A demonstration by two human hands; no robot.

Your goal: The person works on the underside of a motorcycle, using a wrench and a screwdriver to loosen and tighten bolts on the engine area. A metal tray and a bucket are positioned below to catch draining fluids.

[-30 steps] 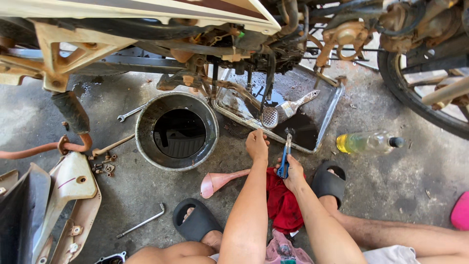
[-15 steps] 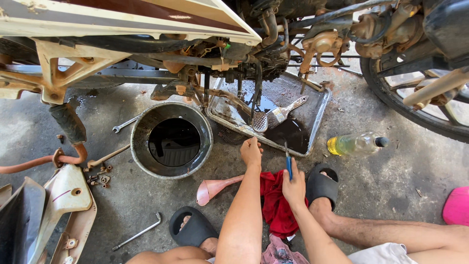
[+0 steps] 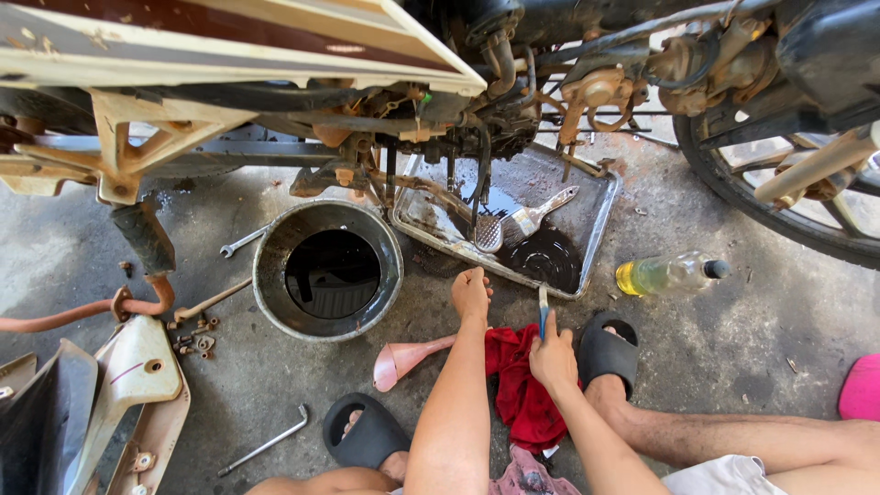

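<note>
Your right hand (image 3: 553,359) is clamped on a blue-handled tool (image 3: 543,312), held upright above the red rag (image 3: 519,385) on the concrete floor (image 3: 733,339). Your left hand (image 3: 470,293) is curled loosely, holding nothing, just short of the metal tray (image 3: 596,225) (dark oil and a brush (image 3: 532,218) inside). The round pan (image 3: 327,271) sits left of it; a pink funnel (image 3: 403,359) lies beside your left forearm.
</note>
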